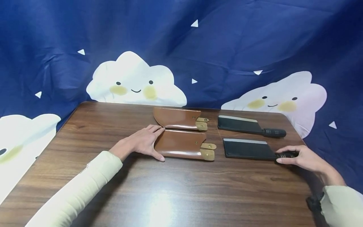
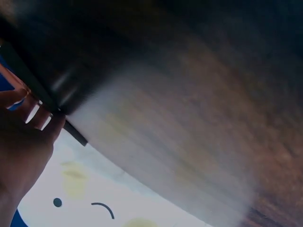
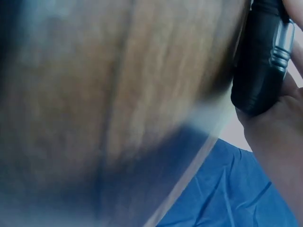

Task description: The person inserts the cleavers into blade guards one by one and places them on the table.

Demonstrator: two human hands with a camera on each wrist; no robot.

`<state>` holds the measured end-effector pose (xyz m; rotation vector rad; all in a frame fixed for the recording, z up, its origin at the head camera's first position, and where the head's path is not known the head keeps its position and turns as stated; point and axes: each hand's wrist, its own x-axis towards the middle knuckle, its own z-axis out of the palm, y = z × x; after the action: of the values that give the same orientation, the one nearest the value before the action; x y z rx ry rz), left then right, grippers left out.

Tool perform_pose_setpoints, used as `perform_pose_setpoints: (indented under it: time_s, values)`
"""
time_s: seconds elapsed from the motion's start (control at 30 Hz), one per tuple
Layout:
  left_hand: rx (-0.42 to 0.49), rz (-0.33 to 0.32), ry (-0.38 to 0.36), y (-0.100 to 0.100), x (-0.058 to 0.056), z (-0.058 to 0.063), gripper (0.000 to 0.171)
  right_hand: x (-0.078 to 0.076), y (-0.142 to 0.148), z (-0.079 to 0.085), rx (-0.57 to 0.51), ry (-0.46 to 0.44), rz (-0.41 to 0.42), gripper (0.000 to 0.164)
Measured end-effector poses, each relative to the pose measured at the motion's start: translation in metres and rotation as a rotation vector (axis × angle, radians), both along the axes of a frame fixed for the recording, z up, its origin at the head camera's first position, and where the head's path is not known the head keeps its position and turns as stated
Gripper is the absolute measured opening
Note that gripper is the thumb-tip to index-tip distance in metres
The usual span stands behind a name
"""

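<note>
My left hand [image 1: 146, 142] spans the left end of the nearer brown leather knife sheath [image 1: 181, 145], its thumb at the near edge and fingers at the far edge. In the left wrist view, the fingers of the left hand [image 2: 28, 142] lie against the dark edge of the sheath [image 2: 33, 82]. My right hand [image 1: 303, 160] grips the black handle of the nearer cleaver [image 1: 246, 149], whose black blade with a silver edge lies toward the sheaths. The right wrist view shows the black cleaver handle [image 3: 262, 61] against the palm of the right hand [image 3: 279, 127].
Behind the nearer pair lie a second brown sheath [image 1: 177, 118] and a second black cleaver [image 1: 241, 124]. Both sheaths have tan snap straps at their right ends. The wooden table [image 1: 198, 189] backs onto a blue curtain [image 1: 227, 41] with white clouds.
</note>
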<state>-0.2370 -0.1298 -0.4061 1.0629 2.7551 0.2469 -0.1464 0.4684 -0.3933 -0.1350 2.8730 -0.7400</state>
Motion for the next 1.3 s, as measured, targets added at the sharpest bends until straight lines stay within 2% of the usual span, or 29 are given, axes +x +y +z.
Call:
perform_pose_setpoints:
  time_s: [0.17,0.47,0.57,0.8,1.13,1.3]
  values:
    - [-0.012,0.024,-0.023,0.0,-0.001,-0.001,0.132,0.0,0.003,-0.001,-0.034,-0.028,-0.006,0.044]
    - [0.023,0.052,-0.052,0.001,-0.004,-0.003,0.13,0.002,0.006,-0.004,-0.03,0.054,0.006,0.041]
    - [0.029,0.058,-0.043,0.0,-0.005,-0.003,0.13,0.002,0.005,-0.005,-0.038,0.089,0.015,0.038]
    - [0.062,0.075,-0.036,-0.003,-0.005,-0.003,0.128,0.001,0.004,-0.004,-0.039,0.059,-0.001,0.041]
    - [0.111,0.081,0.052,-0.01,-0.003,0.002,0.125,0.004,-0.008,-0.004,-0.101,0.176,0.017,0.032]
    - [0.123,0.087,0.058,-0.011,-0.003,0.003,0.126,0.005,-0.014,-0.003,-0.105,0.213,0.011,0.03]
